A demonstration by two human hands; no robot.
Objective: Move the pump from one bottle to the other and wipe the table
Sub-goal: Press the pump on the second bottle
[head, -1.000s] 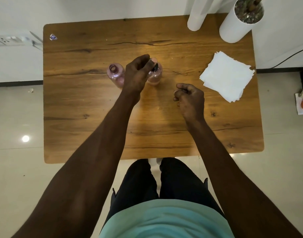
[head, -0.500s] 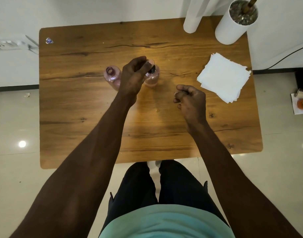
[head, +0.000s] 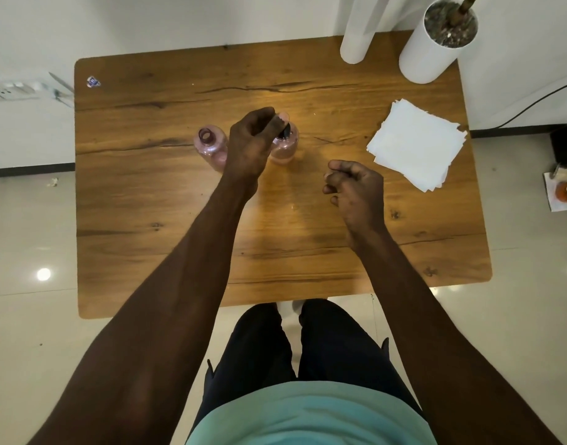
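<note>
Tabletop point(head: 179, 245): wooden, with rounded corners; its near edge runs just ahead of the person's legs, its far edge meets the white wall.
Far right corner: a white planter point(head: 431, 49) and a white cylinder point(head: 356, 40) stand at the far edge, close to each other.
Right side: a stack of white napkins point(head: 415, 142) lies flat, near the right edge, well apart from the bottles.
Open room: the whole left part and the near half of the tabletop are bare wood; only a small sticker point(head: 93, 81) sits in the far left corner.
Open bottle point(head: 209, 147): pink, upright, neck uncovered, just left of the left hand's wrist side.
Pump bottle point(head: 287, 144): pink, upright, just right of the open one; the left hand lies between the two in this view.
Pump point(head: 284, 131): dark, seated at the neck of the right-hand bottle, partly hidden by fingers.
Left hand point(head: 251, 139): fingers curled down and pinched onto the pump's top, directly over that bottle.
Right hand point(head: 356, 184): loosely curled into a half fist, holding nothing, hovering above bare wood nearer than the pump bottle and to its right, between it and the napkins.
</note>
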